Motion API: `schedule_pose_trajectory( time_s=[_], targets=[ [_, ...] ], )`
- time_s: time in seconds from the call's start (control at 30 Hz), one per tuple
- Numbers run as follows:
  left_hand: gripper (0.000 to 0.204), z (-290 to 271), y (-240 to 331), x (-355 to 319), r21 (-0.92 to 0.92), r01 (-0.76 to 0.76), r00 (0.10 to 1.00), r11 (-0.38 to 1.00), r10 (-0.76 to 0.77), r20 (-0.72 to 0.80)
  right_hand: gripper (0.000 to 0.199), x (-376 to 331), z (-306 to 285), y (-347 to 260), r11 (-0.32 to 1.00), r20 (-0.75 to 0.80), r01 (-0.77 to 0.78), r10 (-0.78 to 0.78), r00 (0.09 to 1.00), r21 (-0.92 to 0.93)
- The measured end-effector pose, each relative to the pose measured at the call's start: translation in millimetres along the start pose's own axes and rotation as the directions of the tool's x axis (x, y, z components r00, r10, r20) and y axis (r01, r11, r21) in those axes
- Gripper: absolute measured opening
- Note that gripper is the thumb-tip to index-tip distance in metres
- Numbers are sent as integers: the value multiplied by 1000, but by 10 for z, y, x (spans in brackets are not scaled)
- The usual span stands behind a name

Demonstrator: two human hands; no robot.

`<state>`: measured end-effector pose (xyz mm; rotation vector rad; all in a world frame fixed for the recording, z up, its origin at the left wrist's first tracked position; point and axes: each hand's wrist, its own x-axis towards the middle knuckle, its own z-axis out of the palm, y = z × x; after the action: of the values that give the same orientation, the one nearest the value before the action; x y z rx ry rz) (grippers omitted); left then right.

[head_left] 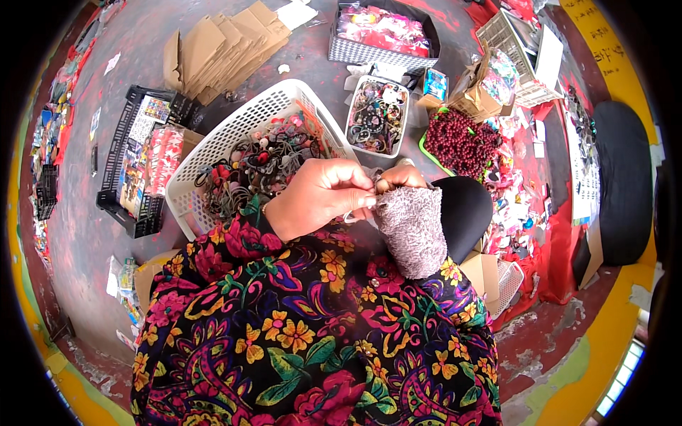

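In front of my body, my left hand [320, 195] is closed, its thumb and forefinger pinched together. Just beside it is my right hand [401, 176], fingers curled, the wrist wrapped in a fuzzy grey-mauve sleeve cover [413, 234]. The fingertips of both hands meet at a small greyish thing that is mostly hidden, so its kind cannot be made out. Beyond my left hand stands a large white perforated basket [226, 122]. It holds a tangled heap of hair ties [259, 170] in grey, black, red and pink, some with beads or small ornaments.
Farther off is a small white bin [406, 122] of hair ties. To its right, dark red beads [462, 142] fill a green tray. A patterned box [383, 58] of pink packets stands at the back. Flattened cardboard [224, 50] and a black crate [114, 163] lie left.
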<state>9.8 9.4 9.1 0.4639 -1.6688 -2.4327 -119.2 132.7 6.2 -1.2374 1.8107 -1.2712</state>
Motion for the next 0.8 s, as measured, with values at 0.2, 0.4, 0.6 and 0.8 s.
schedule_pose_trajectory(
  time_s=[0.2,0.4,0.6,0.8],
  targets=[
    [4,-31,-171,4,-352,37,999,935,-36,10,15,31,-112,-129,879,115,240,-211,971,-411],
    [5,-30,-127,-1,-422,-9,998,907,-16,-57,12,-50,-157,-155,883,80,194,-177,981,-427],
    [8,-74,-98,55,-528,-101,994,843,68,-82,28,10,-272,-22,785,58,159,-156,986,-599],
    [13,-107,-111,54,-183,-147,980,972,119,-157,33,52,-324,-100,766,-86,183,-297,951,-617]
  ],
)
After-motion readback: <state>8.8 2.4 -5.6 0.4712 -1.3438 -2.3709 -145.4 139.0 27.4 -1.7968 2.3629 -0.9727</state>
